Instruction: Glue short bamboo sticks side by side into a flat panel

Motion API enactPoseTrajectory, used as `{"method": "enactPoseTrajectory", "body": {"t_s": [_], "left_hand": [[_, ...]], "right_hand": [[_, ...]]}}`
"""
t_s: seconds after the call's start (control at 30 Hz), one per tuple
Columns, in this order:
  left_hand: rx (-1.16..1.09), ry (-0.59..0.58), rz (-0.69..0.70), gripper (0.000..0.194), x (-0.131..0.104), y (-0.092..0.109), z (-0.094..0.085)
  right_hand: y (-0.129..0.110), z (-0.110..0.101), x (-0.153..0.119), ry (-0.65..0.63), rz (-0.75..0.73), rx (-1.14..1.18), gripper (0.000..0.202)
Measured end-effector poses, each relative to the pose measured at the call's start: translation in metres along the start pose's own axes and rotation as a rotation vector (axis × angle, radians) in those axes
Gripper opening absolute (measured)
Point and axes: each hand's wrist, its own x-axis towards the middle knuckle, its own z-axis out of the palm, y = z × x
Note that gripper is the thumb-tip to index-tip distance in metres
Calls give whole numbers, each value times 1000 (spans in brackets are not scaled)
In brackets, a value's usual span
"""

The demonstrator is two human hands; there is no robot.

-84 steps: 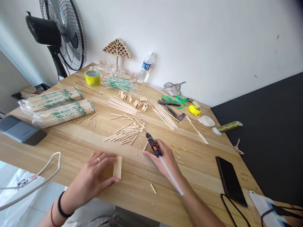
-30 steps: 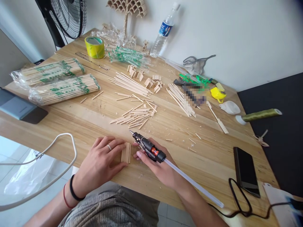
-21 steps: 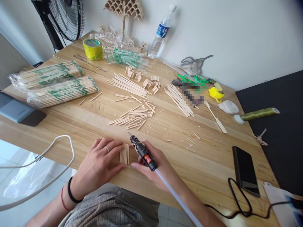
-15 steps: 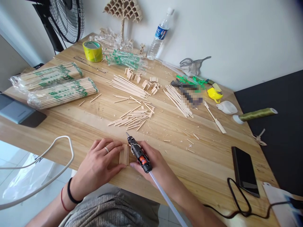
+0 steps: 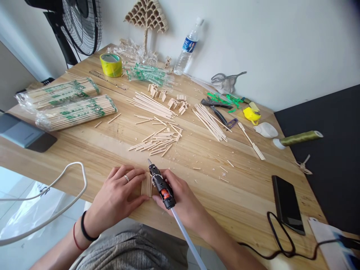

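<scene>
My left hand [image 5: 116, 193] rests near the table's front edge, its thumb and fingers closed on the side of a small flat row of short wooden sticks [image 5: 146, 187] laid side by side. Part of that row is hidden by the fingers. My right hand [image 5: 184, 195] is wrapped round a black hot glue gun [image 5: 161, 183], just right of the row. Its metal nozzle points away from me, and a long translucent glue stick [image 5: 184, 234] trails out of its back end. Beyond both hands lies a loose pile of short cut sticks [image 5: 161, 140].
Longer sticks [image 5: 153, 106] lie behind the pile, beside small stick assemblies [image 5: 180, 102]. Pliers [image 5: 218, 112] and more sticks [image 5: 209, 122] are to the right. A phone [image 5: 287, 204] and black cable [image 5: 278, 234] lie at the right. Wrapped stick bundles [image 5: 75, 110] sit left.
The glue gun and my right hand have shifted slightly left, closer over the row of sticks. My left hand keeps its place. The camera view has shifted a little.
</scene>
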Motion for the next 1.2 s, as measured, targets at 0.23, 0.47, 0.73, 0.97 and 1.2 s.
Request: {"method": "enactPoseTrajectory", "body": {"t_s": [0.23, 0.47, 0.73, 0.97, 1.2], "left_hand": [[-3, 9, 7, 41, 1, 1, 0], [-8, 32, 9, 39, 0, 1, -1], [-20, 39, -12, 39, -3, -1, 2], [-9, 43, -17, 40, -5, -2, 5], [-4, 71, -21, 40, -4, 0, 5]], "right_hand": [[0, 2, -1, 21, 2, -13, 38], [8, -6, -3, 89, -30, -61, 36], [42, -97, 14, 680, 129, -421, 39], [29, -50, 40, 468, 73, -305, 32], [26, -33, 62, 453, 52, -319, 41]]}}
